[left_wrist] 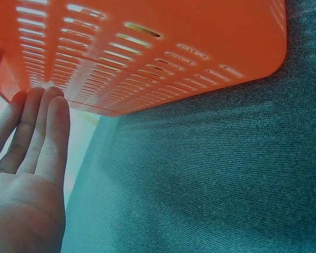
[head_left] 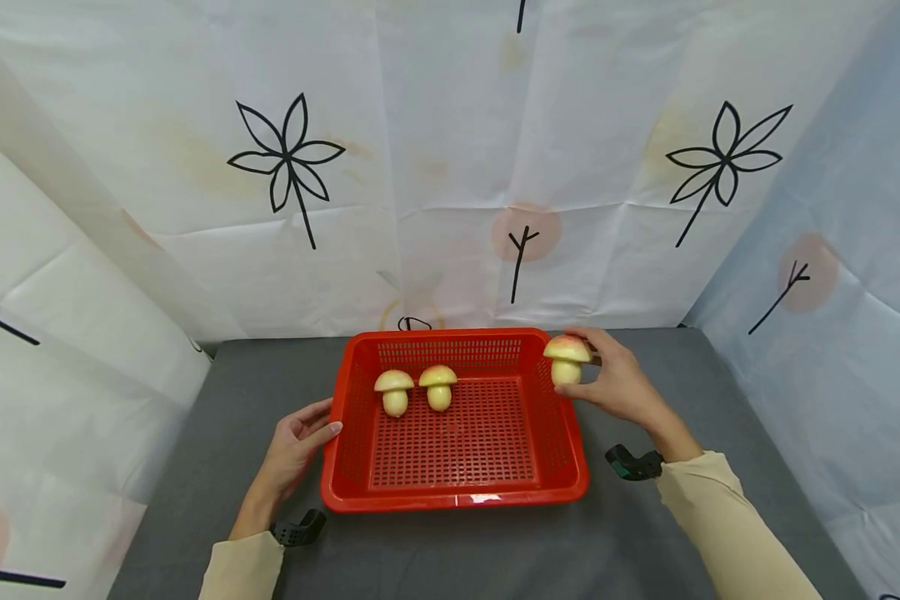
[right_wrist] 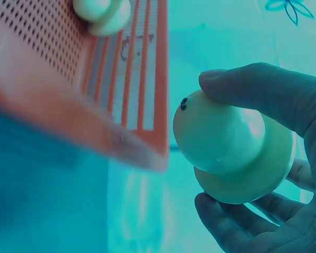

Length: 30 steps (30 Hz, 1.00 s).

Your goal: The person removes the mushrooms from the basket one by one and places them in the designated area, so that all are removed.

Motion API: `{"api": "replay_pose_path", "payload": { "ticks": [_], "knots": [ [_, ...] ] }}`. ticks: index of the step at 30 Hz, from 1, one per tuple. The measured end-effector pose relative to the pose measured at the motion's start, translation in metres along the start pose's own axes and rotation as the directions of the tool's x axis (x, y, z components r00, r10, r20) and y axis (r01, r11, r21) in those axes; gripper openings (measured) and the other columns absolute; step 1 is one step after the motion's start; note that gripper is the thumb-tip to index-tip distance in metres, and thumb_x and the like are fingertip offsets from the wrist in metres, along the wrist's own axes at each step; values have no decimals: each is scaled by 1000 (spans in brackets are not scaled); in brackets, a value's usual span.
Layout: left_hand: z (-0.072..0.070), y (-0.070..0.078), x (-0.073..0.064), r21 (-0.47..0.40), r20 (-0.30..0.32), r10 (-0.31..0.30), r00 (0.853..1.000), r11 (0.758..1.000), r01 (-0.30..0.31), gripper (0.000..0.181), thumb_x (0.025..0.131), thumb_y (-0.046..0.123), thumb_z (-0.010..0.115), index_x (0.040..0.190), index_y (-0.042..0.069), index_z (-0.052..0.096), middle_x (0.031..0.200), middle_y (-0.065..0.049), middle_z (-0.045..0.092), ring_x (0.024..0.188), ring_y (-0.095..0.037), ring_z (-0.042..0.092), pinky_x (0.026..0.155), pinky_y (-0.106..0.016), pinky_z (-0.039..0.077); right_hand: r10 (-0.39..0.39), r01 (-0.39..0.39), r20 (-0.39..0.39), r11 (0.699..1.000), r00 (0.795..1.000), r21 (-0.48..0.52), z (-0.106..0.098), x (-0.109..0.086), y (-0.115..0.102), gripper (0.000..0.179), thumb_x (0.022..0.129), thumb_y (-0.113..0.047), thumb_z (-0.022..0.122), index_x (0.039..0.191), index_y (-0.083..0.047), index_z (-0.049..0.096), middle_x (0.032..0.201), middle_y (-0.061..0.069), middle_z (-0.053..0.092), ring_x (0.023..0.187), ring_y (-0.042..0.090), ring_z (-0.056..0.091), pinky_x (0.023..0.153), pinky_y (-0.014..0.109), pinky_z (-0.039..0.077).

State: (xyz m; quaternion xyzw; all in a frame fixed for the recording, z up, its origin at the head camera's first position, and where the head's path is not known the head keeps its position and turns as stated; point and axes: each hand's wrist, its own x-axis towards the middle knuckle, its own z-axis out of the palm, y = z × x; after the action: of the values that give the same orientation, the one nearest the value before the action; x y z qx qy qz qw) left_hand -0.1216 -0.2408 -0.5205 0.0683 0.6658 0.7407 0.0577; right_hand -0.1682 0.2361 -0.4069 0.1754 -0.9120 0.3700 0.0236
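My right hand (head_left: 618,379) holds a toy mushroom (head_left: 567,371), with a red-tinged yellow cap and pale stem, over the right rim of a red plastic basket (head_left: 453,502). In the right wrist view, the thumb presses the rounded stem (right_wrist: 216,132) while the other fingers lie along the cap. Two similar mushrooms, one paler (head_left: 394,392) and one yellower (head_left: 438,387), are side by side in the basket's left part. My left hand (head_left: 294,450) grips the basket's left edge, thumb over the rim. Its other fingers, fairly straight in the left wrist view, reach the slotted outer wall (left_wrist: 131,58).
Beneath the basket lies a dark grey cloth-covered table (head_left: 450,558). White sheeting (head_left: 435,150) printed with black line flowers hangs behind it, with more sheeting along both sides. A dark wrist strap (head_left: 633,463) sits on the right wrist, another (head_left: 300,529) on the left.
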Motion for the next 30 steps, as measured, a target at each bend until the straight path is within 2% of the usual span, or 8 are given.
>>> {"api": "replay_pose_path", "payload": {
  "ticks": [6, 11, 17, 22, 30],
  "knots": [
    [0, 1, 0, 0, 4, 2, 1000, 1000, -2, 54, 99, -3, 61, 146, -17, 38, 126, -2, 67, 109, -15, 69, 88, -33, 58, 46, -46, -36, 999, 998, 2, -20, -12, 19, 80, 79, -8, 87, 146, 2, 45, 134, 23, 52, 115, 41, 55, 98, 60, 48],
    [1, 1, 0, -3, 4, 2, 1000, 1000, -2, 54, 99, -3, 61, 145, -17, 38, 125, -1, 68, 108, -15, 69, 88, -32, 58, 102, -103, -47, 995, 994, -12, -25, -20, 36, 80, 80, -12, 87, 146, 3, 44, 135, 26, 50, 115, 43, 54, 97, 62, 48],
    [1, 2, 0, -10, -1, 6, 1000, 1000, -6, 54, 98, -4, 61, 144, -18, 38, 124, -2, 68, 108, -15, 70, 87, -33, 59, 171, -172, -23, 983, 985, -58, -15, -25, 61, 82, 81, -17, 87, 146, 6, 42, 136, 29, 50, 115, 47, 55, 94, 62, 49],
    [1, 2, -1, -7, 3, 11, 1000, 1000, -11, 53, 98, -4, 61, 145, -18, 38, 125, -4, 67, 108, -15, 69, 88, -33, 58, 200, -200, -7, 977, 980, -68, 0, -27, 83, 81, 81, -15, 87, 144, 8, 43, 132, 31, 52, 111, 48, 57, 88, 61, 51],
    [2, 2, -1, -7, -7, 20, 1000, 1000, -20, 53, 98, -4, 61, 144, -19, 38, 125, -3, 67, 108, -14, 69, 88, -32, 58, 235, -235, -1, 968, 972, -90, 15, -30, 102, 78, 79, -13, 88, 140, 10, 45, 128, 33, 54, 102, 44, 57, 82, 57, 50]
  ]
}}
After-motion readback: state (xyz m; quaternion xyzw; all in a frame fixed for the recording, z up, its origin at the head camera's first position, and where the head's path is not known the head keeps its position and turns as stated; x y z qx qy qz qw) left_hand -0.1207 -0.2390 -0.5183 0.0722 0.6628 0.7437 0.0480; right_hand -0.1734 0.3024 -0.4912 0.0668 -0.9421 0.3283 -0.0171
